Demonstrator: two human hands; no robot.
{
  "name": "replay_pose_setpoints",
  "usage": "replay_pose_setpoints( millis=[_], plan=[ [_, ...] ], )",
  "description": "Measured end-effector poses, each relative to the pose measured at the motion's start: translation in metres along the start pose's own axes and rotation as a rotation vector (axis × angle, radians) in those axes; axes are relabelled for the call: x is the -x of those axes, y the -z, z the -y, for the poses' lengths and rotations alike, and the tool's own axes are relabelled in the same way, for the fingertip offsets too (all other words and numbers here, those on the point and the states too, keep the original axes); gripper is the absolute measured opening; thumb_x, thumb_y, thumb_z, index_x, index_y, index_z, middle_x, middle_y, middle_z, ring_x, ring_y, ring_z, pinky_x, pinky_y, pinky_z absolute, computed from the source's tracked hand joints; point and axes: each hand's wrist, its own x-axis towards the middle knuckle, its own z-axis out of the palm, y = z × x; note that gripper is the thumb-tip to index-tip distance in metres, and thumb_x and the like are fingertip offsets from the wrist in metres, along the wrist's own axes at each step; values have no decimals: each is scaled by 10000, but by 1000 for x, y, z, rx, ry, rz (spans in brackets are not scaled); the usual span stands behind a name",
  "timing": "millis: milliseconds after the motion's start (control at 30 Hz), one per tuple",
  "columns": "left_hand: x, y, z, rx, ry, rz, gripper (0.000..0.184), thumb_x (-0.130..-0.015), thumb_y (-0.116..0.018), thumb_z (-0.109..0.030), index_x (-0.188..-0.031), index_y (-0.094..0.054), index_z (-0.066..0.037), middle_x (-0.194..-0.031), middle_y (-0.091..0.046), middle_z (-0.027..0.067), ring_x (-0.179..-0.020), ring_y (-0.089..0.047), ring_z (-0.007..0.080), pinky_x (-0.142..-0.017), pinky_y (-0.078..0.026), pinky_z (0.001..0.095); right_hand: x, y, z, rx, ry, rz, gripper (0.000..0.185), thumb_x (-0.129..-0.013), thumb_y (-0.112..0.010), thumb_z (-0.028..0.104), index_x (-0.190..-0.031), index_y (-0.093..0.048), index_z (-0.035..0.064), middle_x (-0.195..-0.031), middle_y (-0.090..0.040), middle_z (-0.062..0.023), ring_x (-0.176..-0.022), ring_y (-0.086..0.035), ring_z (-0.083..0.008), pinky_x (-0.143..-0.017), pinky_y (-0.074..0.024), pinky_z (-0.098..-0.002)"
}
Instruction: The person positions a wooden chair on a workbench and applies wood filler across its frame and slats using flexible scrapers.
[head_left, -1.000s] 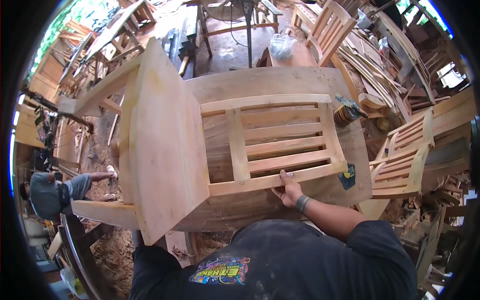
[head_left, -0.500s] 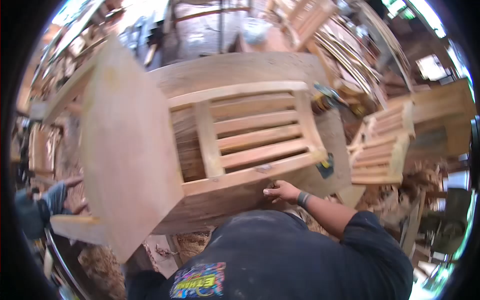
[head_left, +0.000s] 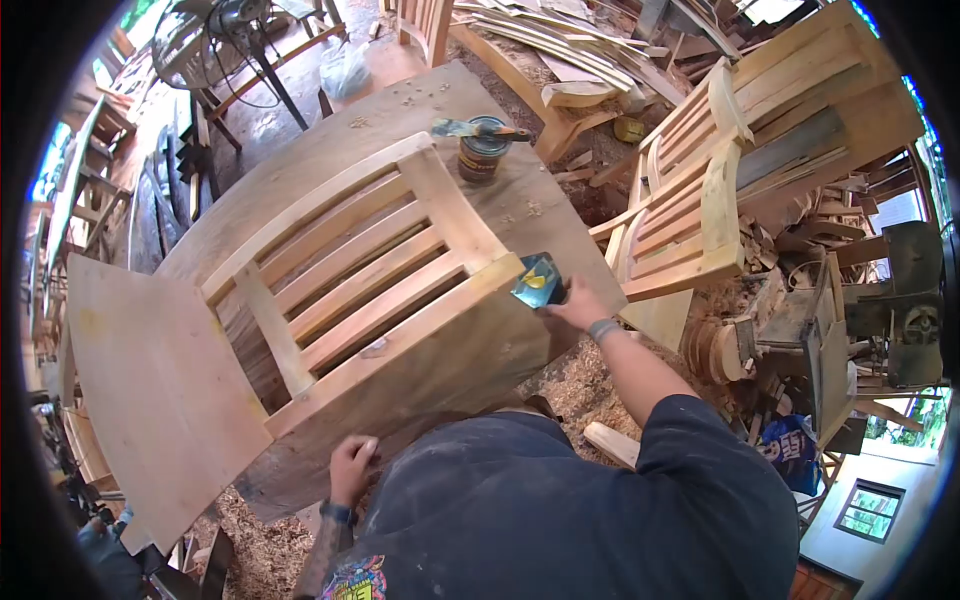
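A slatted wooden chair frame (head_left: pixel 365 245) lies on the plywood-topped table (head_left: pixel 400 115). A broad flat board (head_left: pixel 150 370) stands out at its left end. My right hand (head_left: pixel 580 305) is at the table's right side, fingers closed on the edge of a small blue container (head_left: pixel 538 282) with something yellow inside. This container sits by the frame's near right corner. My left hand (head_left: pixel 352 470) is curled closed beside the table's near edge, apart from the frame, and nothing shows in it. A can (head_left: pixel 483 155) stands behind the frame with a paintbrush (head_left: pixel 470 130) across its top.
Another slatted wooden piece (head_left: pixel 690 190) stands to the right. Stacked wood strips (head_left: pixel 560 45) lie at the back, near a fan (head_left: pixel 225 35) and a plastic bag (head_left: pixel 345 70). Wood shavings (head_left: pixel 580 385) cover the floor. A blue bag (head_left: pixel 790 450) sits at lower right.
My view has turned, so the table appears rotated. My right hand has moved from the table's near edge to the blue container. My left hand has come into sight.
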Motion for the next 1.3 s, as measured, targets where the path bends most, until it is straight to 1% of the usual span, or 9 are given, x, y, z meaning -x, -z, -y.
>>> replay_pose_setpoints(
  millis=[100, 267, 367, 533, 600, 833, 933, 1033, 1300],
  plan=[
    [-47, -60, -88, -207, -192, 95, 227, -1000, -682, -217, -1008, -720, 7, -856, -709, 54, -729, -620, 112, -681, -511, 280, -14, -20, -7, 138, -15, -19, 947, -676, -908, 498, -1357, -458, 18, -1329, -571, -231, -1229, -595, -455, -1053, -498, -493],
    [-118, -133, -117, -224, -343, 282, 250, -993, -690, -237, -1053, -719, 4, -919, -734, 62, -813, -646, 125, -772, -536, 307, -19, -1, 7, 45, -80, 79, 971, -603, -966, 510, -1317, -556, -6, -1336, -612, -251, -1267, -585, -414, -1092, -483, -459],
    [-116, -172, -146, -236, -271, 342, 260, -991, -690, -242, -1072, -720, 3, -951, -744, 77, -882, -663, 140, -828, -541, 319, -36, 7, -1, 129, -34, 260, 863, -608, -963, 509, -1257, -670, 22, -1258, -681, -246, -1168, -658, -387, -1034, -532, -432],
    [-108, -208, -149, -268, -251, 380, 253, -991, -693, -237, -1086, -723, -4, -958, -738, 72, -898, -660, 138, -836, -534, 314, -23, 22, 2, 68, 42, 186, 872, -652, -946, 459, -1311, -564, 36, -1276, -640, -229, -1161, -659, -409, -995, -553, -472],
    [-98, -215, -149, -288, -240, 373, 227, -996, -696, -212, -1086, -719, -5, -898, -703, 12, -842, -617, 88, -784, -519, 280, -18, 20, -1, 34, 54, 108, 888, -662, -938, 460, -1319, -520, 35, -1301, -608, -225, -1188, -644, -414, -1001, -546, -487],
    [-88, -207, -127, -294, -247, 322, 236, -1004, -686, -218, -1090, -721, -1, -895, -704, 19, -816, -612, 88, -766, -517, 274, -6, 9, 5, 39, 34, 36, 950, -655, -935, 506, -1319, -467, 14, -1374, -543, -222, -1212, -618, -429, -1029, -526, -499],
    [-84, -203, -122, -221, -169, 301, 265, -977, -709, -246, -1075, -737, -2, -990, -749, 104, -944, -676, 171, -883, -533, 335, -12, 8, 8, 46, -11, 100, 984, -636, -947, 511, -1333, -472, 6, -1378, -551, -213, -1219, -624, -406, -1030, -532, -487],
    [-79, -202, -127, -212, -200, 328, 249, -1011, -687, -228, -1103, -716, 2, -896, -696, 13, -811, -611, 85, -753, -520, 270, -24, 11, 8, 75, -20, 155, 993, -623, -957, 511, -1341, -495, 4, -1383, -563, -208, -1237, -627, -373, -1037, -535, -467],
    [-83, -200, -121, -176, -247, 302, 227, -1003, -700, -215, -1104, -719, -14, -908, -696, 7, -795, -608, 80, -740, -519, 261, -32, 27, 16, 185, 160, 271, 1011, -623, -957, 445, -1405, -488, 8, -1426, -540, -198, -1310, -572, -375, -1072, -519, -453]
  ],
)
